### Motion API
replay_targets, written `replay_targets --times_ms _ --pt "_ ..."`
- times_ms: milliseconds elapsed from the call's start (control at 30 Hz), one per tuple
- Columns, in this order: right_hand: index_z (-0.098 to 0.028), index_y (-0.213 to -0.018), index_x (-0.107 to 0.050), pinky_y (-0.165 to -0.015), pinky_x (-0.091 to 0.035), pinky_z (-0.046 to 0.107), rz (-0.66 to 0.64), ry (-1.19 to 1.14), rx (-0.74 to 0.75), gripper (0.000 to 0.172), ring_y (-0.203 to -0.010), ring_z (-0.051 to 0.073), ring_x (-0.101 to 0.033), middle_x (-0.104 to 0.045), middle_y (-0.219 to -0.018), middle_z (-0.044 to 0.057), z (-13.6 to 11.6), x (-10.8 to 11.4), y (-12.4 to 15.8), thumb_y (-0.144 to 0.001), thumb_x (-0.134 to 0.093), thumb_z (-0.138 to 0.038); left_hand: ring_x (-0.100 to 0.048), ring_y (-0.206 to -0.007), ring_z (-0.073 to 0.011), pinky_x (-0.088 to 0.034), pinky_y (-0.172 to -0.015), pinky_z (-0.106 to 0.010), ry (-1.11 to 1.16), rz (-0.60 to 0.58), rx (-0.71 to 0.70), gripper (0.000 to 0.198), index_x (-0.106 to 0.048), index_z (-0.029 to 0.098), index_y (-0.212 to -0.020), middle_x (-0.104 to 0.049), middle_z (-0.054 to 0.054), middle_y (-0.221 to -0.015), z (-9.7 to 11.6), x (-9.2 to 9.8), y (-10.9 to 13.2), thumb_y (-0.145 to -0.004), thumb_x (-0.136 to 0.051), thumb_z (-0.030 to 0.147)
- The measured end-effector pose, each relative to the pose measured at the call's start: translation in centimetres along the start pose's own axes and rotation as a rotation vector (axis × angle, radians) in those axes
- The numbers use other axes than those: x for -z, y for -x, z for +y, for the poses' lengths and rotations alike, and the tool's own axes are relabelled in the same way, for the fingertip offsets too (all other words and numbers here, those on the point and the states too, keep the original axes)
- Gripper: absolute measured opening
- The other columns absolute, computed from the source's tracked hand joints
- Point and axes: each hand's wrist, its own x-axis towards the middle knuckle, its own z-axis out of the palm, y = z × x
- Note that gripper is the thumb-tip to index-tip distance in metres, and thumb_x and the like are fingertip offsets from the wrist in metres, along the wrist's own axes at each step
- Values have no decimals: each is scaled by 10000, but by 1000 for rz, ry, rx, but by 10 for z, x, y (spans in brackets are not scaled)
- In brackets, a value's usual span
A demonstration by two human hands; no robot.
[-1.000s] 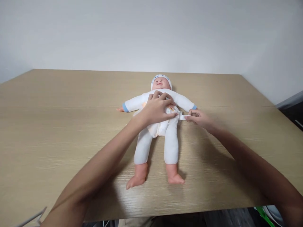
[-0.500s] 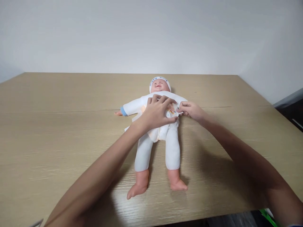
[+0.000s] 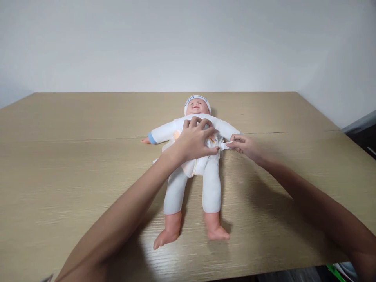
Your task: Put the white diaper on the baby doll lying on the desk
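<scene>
**Q:** What is lying there?

**A:** A soft-bodied baby doll is lying face up on a pale wood-grain table. It is wearing a white fabric suit with blue cuffs, a knitted white cap and a puffy white diaper. Its smooth plastic feet are pointing toward the viewer.

**Q:** What are the hands doing?

**A:** The left hand is lying on the doll's belly. Its fingers are spread and lightly curled, pressing on the diaper front and gripping nothing. The right hand is hovering just beside the doll's waist. Its thumb and fingers are pinching closed on a thin, flat diaper tab, which is stretching out from the doll's hip.
</scene>
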Motion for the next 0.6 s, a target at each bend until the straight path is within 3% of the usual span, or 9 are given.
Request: replay_targets --times_ms 267,433,500,600 --pt "-230 -652 -532 -587 -242 308 10 -29 -31 450 -612 126 -339 -428 -612 -43 -19 -28 -40 -687 -788 -598 -475 -1348 -457 -395 -1135 -614 61 23 44 724 -626 247 -1517 -654 -134 -1463 -2 -3 3 -868 -744 546" --pt "-237 -750 -507 -619 -381 322 45 -29 76 361 -680 166 -465 -519 -720 -5 -17 -54 -42 -868 -661 -541 -478 -1366 -458 -401 -1122 -598 114 53 60 737 -606 256 -1504 -645 -138 -1476 -3 -5 4 -839 -767 529" --pt "-240 -852 -565 -708 -479 349 140 59 200 319 -772 202 -563 -614 -830 24 -14 -59 -27 -958 -624 -535 -478 -1361 -455 -404 -1113 -594 117 56 60 719 -613 241 -1486 -650 -138 -1480 -4 -6 4 -834 -767 502" --pt "-243 -1150 -682 -1070 -527 474 291 316 490 250 -1164 295 -665 -732 -1204 103 -5 -59 1 -1050 -595 -455 -476 -1357 -452 -392 -1127 -599 119 56 49 725 -607 207 -1488 -650 -143 -1496 -4 -8 4 -845 -764 504"
